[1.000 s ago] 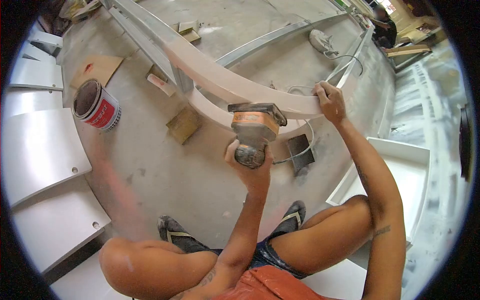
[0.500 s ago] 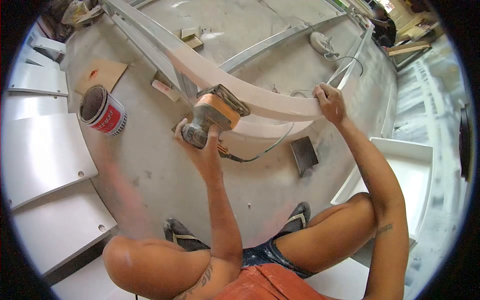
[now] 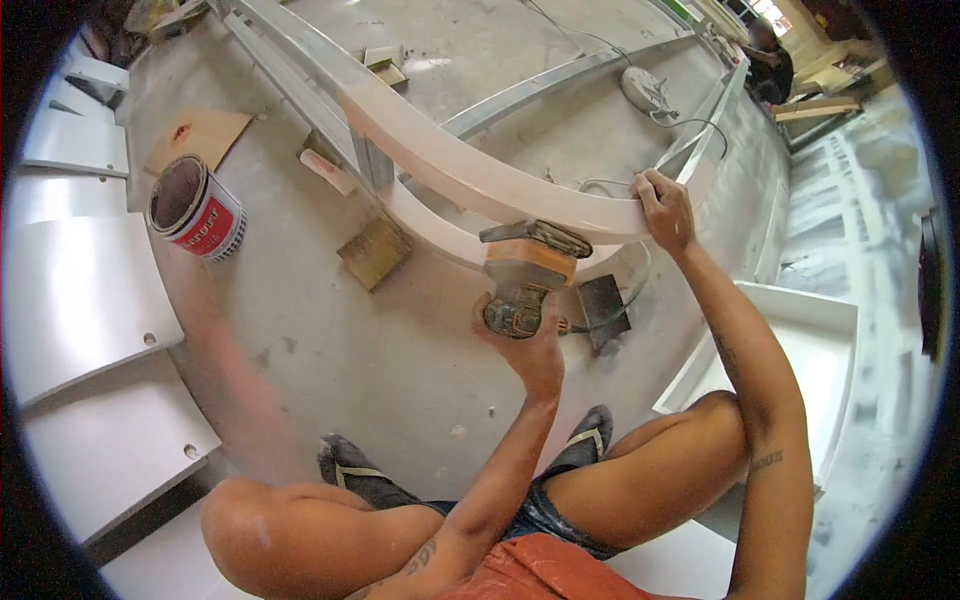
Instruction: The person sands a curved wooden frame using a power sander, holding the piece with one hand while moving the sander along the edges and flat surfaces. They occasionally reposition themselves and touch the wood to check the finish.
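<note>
My left hand [image 3: 537,358] is wrapped around the body of an orange and black power sander [image 3: 530,268]. The sander's flat pad meets the lower edge of a curved, pinkish-white frame piece [image 3: 470,178], near its right end. At that end, my right hand [image 3: 666,212] grips the piece with fingers curled over its top. The curved piece is joined to a grey metal frame [image 3: 290,95]. Below the sander, a dark square pad [image 3: 604,308] lies on the floor, partly behind a hose or cord. A brownish block [image 3: 374,252] lies to the left.
A paint can [image 3: 215,222] with a red label stands at left beside a brown sheet [image 3: 205,138]. White panels [image 3: 90,300] line the left side. At right sits a white tray-like box [image 3: 790,300]. A round grey object [image 3: 643,90] with a cord and another person [image 3: 770,70] are farther back.
My left hand has moved the sander right and down along the curved piece, uncovering the brownish block. My right hand keeps its grip at the end. The view has shifted slightly.
</note>
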Demonstrator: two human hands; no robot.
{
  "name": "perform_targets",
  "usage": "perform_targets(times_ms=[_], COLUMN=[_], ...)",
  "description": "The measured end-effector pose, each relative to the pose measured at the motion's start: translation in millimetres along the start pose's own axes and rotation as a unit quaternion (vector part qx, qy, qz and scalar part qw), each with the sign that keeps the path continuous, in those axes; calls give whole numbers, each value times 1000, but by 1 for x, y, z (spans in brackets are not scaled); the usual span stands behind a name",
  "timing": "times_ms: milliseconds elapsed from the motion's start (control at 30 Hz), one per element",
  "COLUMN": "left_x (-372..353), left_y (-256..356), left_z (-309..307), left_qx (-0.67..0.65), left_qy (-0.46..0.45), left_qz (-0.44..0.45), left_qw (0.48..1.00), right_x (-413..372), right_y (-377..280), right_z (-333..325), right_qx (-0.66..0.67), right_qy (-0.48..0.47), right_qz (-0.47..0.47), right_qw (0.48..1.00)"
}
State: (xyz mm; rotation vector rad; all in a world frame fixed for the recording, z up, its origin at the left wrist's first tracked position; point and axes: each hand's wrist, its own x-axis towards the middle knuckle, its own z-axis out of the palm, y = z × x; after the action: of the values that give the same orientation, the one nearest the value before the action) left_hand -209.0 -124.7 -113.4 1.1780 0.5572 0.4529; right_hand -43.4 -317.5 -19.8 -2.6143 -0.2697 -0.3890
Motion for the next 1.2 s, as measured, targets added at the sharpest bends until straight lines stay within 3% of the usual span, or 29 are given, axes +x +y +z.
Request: perform_targets(times_ms=[133, 200, 333, 500, 700, 800, 933, 1000, 1133, 1200], left_x=[3, 19, 57, 95, 146, 177, 174, 160, 81, 45], left_y=[-12, -12, -4, 21, 71, 72, 81, 49, 14, 24], left_z=[2, -11, -34, -49, -69, -77, -77, -76, -41, -26], left_qx=[-68, 6, -29, 37, 41, 52, 51, 45, 89, 98], left_qy=[6, 21, 3, 13, -24, -39, -46, -42, 12, -4], left_qz=[-73, 13, -26, 72, 15, 62, 33, 121, 211, 166], left_qw=[995, 1000, 999, 997, 999, 996, 997, 991, 973, 981], right_x=[-1, 0, -2, -1, 0, 0, 0, 0, 1, 1], right_y=[1, 4, 4, 0, 2, 2, -2, -4, -6, -3], right_z=[0, -1, 1, 1, 1, 3, 1, 2, 0, 0], right_qx=[-14, -26, -4, 7, -11, -5, -11, -5, -39, -33], right_qy=[1, -5, 3, 8, 1, 12, 5, 11, -7, -20], right_qz=[0, 18, 2, 0, 2, -3, 7, 0, 10, 19], right_qw=[1000, 1000, 1000, 1000, 1000, 1000, 1000, 1000, 999, 999])
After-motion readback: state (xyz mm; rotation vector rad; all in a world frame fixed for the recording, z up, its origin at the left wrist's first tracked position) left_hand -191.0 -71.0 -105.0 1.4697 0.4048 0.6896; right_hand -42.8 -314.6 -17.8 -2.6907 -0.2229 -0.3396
